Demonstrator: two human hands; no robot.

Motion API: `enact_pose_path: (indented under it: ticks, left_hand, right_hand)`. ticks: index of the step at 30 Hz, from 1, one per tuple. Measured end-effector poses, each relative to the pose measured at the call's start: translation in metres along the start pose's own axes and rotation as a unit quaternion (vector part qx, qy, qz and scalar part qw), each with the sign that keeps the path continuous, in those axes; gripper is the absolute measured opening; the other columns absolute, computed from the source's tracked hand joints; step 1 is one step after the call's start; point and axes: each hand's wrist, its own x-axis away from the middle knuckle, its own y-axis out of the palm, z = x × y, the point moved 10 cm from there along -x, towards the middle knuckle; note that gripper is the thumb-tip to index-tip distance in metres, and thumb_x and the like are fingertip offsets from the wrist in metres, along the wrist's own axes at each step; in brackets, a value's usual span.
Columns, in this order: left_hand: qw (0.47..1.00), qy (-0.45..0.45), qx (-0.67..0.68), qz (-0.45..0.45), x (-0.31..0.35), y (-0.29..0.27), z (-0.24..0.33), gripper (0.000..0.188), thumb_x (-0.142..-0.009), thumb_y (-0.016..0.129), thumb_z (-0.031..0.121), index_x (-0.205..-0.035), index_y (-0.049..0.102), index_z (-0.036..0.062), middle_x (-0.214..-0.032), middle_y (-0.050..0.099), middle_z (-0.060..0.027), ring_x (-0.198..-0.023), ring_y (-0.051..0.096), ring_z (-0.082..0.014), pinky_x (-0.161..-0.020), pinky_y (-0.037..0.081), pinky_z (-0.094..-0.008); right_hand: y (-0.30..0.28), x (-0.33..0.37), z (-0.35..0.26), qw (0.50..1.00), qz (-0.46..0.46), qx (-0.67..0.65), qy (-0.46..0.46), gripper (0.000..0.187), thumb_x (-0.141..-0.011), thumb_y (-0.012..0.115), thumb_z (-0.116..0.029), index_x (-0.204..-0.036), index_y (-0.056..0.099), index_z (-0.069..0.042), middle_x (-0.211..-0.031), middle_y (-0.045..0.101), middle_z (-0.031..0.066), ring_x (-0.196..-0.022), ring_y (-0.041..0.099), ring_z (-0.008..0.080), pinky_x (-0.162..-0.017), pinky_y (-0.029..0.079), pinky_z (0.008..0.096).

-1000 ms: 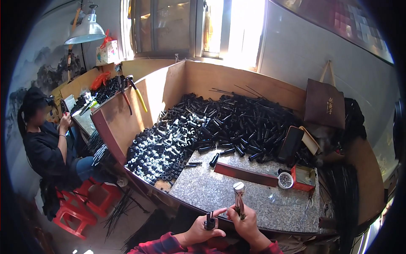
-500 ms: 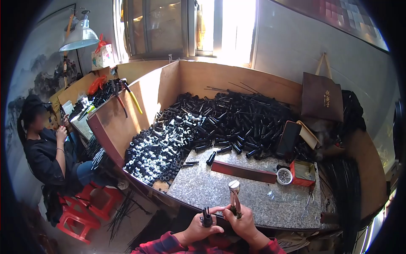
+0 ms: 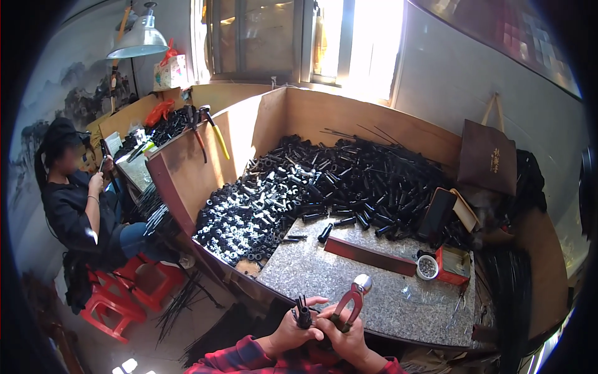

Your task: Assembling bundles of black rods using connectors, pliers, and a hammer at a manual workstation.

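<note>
My left hand [image 3: 291,333] is closed around a small black tubular part [image 3: 303,318], held upright, with several thin dark prongs sticking up from its top. Close against it, my right hand [image 3: 350,344] grips a pair of pincers [image 3: 356,300] with reddish handles and a rounded, shiny metal head pointing up and away from me. The right fingertips come next to the black part; whether they touch it I cannot tell. Both hands are in front of the near edge of the speckled stone work slab [image 3: 374,299].
Black tubular parts [image 3: 367,181] heap behind the slab. On it lie a dark red bar [image 3: 370,257], a white cup of small metal bits [image 3: 427,267] and a red box [image 3: 453,265]. Wooden partitions [image 3: 205,149] enclose the bench. At left, a co-worker [image 3: 75,193] sits beside red stools [image 3: 115,305].
The pincers have turned, tilting right with their handles now showing spread apart. My right hand has come closer to the left. The whole view has shifted, so the bench appears further right.
</note>
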Motion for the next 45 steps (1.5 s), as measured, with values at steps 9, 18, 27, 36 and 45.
enact_pose_path:
  ticks: [9,18,27,36,45]
  left_hand:
    - [0.997,0.003,0.077,0.004,0.01,-0.002,0.004,0.083,-0.071,0.083,0.023,-0.136,0.036,-0.0004,-0.115,0.063,-0.0079,-0.108,0.055,-0.0122,-0.096,0.042,-0.0275]
    - [0.999,0.042,0.017,-0.018,0.003,0.003,0.024,0.095,-0.067,0.08,0.047,-0.136,0.035,-0.0007,-0.122,0.06,-0.0101,-0.116,0.053,-0.016,-0.101,0.038,-0.0315]
    - [0.999,0.035,0.008,-0.014,0.008,-0.001,0.01,0.095,-0.067,0.079,0.051,-0.135,0.036,0.0009,-0.121,0.06,-0.0096,-0.116,0.054,-0.016,-0.102,0.037,-0.0325]
    - [0.997,0.075,0.028,0.019,0.012,-0.02,0.021,0.095,-0.066,0.079,0.052,-0.132,0.039,-0.0015,-0.118,0.059,-0.0083,-0.114,0.053,-0.0159,-0.101,0.038,-0.031]
    - [0.998,0.055,0.031,0.015,0.013,-0.023,0.018,0.099,-0.064,0.078,0.058,-0.133,0.038,-0.0017,-0.119,0.061,-0.0089,-0.114,0.054,-0.0159,-0.1,0.039,-0.0322]
  right_hand:
    - [0.016,0.004,0.009,1.0,-0.007,-0.02,-0.018,0.01,-0.08,0.068,-0.001,-0.089,0.063,0.001,-0.085,0.065,0.0096,-0.079,0.065,0.0198,-0.072,0.051,0.0311]
    - [0.025,0.004,-0.016,0.997,-0.01,0.077,-0.025,0.004,-0.086,0.059,0.0,-0.09,0.06,0.001,-0.092,0.059,0.0097,-0.084,0.058,0.0196,-0.076,0.047,0.0305]
    - [0.029,0.008,-0.003,0.985,-0.035,0.153,-0.068,0.008,-0.086,0.06,-0.004,-0.092,0.061,0.002,-0.092,0.059,0.0095,-0.087,0.056,0.0207,-0.079,0.046,0.0327]
    - [0.048,0.009,-0.017,0.953,-0.042,0.266,-0.138,0.01,-0.086,0.061,-0.004,-0.093,0.062,0.003,-0.091,0.061,0.0102,-0.085,0.058,0.0212,-0.078,0.047,0.0332]
    - [0.047,-0.003,0.002,0.998,0.008,0.048,-0.038,0.009,-0.08,0.06,0.002,-0.085,0.055,-0.002,-0.087,0.055,0.009,-0.081,0.054,0.0177,-0.075,0.043,0.0305]
